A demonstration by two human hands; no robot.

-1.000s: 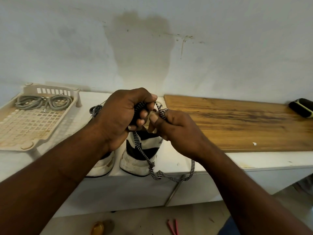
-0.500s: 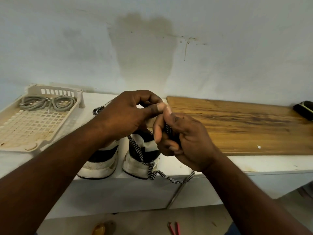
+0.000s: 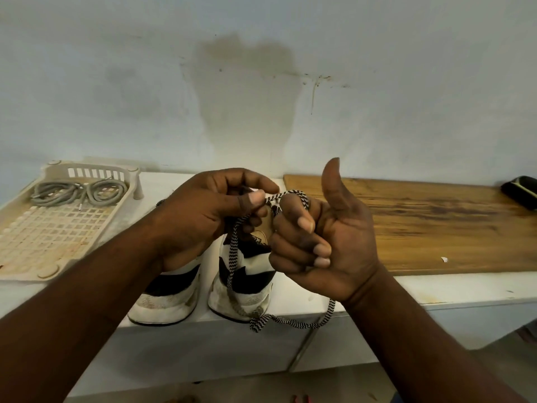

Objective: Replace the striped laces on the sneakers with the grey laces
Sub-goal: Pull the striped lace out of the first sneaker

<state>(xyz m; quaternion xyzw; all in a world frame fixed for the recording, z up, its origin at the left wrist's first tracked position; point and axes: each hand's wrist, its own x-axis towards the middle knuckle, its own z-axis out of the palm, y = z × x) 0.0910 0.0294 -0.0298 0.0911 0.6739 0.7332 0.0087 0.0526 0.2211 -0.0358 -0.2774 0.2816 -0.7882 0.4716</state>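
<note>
Filling the upper half of the view, a stained pale wall [image 3: 377, 68] rises behind a long white counter [image 3: 436, 289]. A wooden board [image 3: 421, 222] lies on the counter's right part, and a cream slotted plastic tray [image 3: 87, 165] sits at its left end. Between them two black-and-white sneakers stand side by side with heels toward the person, the left sneaker [image 3: 165, 301] partly hidden under the left forearm, the right sneaker [image 3: 247, 274] just beside it. Both hands are raised above the right sneaker, nearly touching. The left hand [image 3: 203, 219] pinches the striped lace [image 3: 232, 257] between thumb and forefinger. The right hand [image 3: 328, 242] has its fingers curled with the lace looped over the forefinger and its thumb standing upright. From the hands the lace drops across the right sneaker's heel, bunches at the counter edge, then climbs behind the right wrist. The grey laces [image 3: 81, 190] lie coiled at the tray's far end, well apart from the sneakers. A dark object [image 3: 520, 187] shows at the far right edge
</note>
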